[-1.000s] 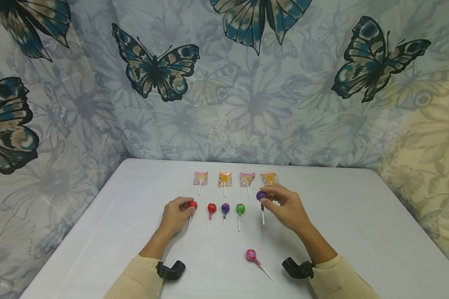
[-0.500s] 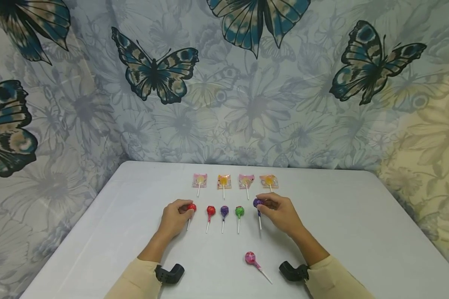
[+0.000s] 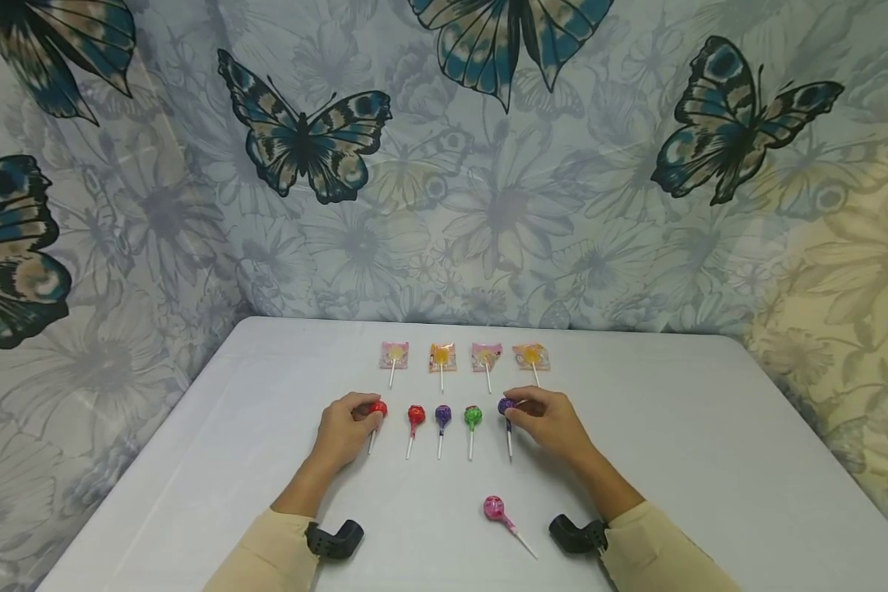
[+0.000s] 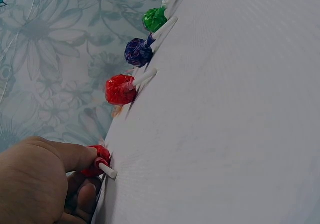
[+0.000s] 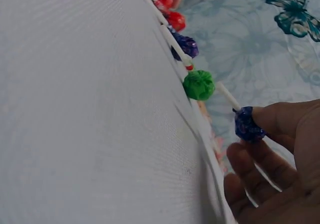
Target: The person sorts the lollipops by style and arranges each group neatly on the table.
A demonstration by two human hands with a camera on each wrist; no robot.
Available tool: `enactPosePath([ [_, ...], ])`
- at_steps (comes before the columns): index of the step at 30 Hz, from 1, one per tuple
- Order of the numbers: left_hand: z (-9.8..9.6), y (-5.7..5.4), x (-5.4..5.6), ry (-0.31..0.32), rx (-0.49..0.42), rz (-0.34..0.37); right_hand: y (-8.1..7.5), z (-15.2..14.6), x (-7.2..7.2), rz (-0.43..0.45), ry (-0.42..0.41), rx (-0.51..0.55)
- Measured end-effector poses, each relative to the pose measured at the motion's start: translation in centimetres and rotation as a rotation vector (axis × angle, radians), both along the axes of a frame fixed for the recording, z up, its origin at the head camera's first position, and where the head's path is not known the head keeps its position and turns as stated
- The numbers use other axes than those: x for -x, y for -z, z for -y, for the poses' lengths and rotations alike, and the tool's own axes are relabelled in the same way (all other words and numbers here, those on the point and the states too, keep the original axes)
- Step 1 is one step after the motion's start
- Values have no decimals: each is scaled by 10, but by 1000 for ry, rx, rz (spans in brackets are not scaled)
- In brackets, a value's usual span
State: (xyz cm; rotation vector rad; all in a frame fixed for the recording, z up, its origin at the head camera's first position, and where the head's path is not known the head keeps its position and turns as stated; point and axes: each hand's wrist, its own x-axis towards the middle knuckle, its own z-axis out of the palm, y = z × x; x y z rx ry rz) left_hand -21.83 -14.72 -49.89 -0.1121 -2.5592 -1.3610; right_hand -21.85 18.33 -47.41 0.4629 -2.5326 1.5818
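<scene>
My left hand [image 3: 344, 427] pinches the head of a red lollipop [image 4: 101, 158] at the left end of the middle row, its white stick pointing toward me. At the row's right end, my right hand [image 3: 555, 421] holds a purple lollipop [image 5: 248, 125] between thumb and fingers, stick downward in the head view. Between the hands lie another red lollipop [image 3: 416, 415], a second purple lollipop [image 3: 443, 416] and a green lollipop [image 3: 473, 416], side by side with sticks toward me. Nearer me, a pink lollipop [image 3: 494, 507] lies slanted on the white table.
Behind the middle row is a row of flat lollipops in clear wrappers, from a pink-wrapped one [image 3: 394, 356] to an orange-wrapped one [image 3: 531, 356]. The white table [image 3: 673, 427] ends at a butterfly-patterned cloth backdrop [image 3: 503, 222].
My right hand has brought the purple lollipop slightly left and toward me, level with the middle row. My left hand stays on the red lollipop.
</scene>
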Motion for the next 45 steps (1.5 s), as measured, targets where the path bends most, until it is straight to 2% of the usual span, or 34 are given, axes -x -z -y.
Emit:
enactPosePath([
  [5, 0, 0, -1, 0, 2, 9, 5, 0, 0, 19, 31, -75],
  [16, 0, 1, -2, -5, 6, 5, 16, 0, 2, 25, 63, -139],
  [27, 0, 2, -3, 0, 5, -2, 18, 4, 0, 7, 89, -207],
  [45, -1, 1, -1, 2, -2, -4, 15, 2, 2, -11, 102, -229],
])
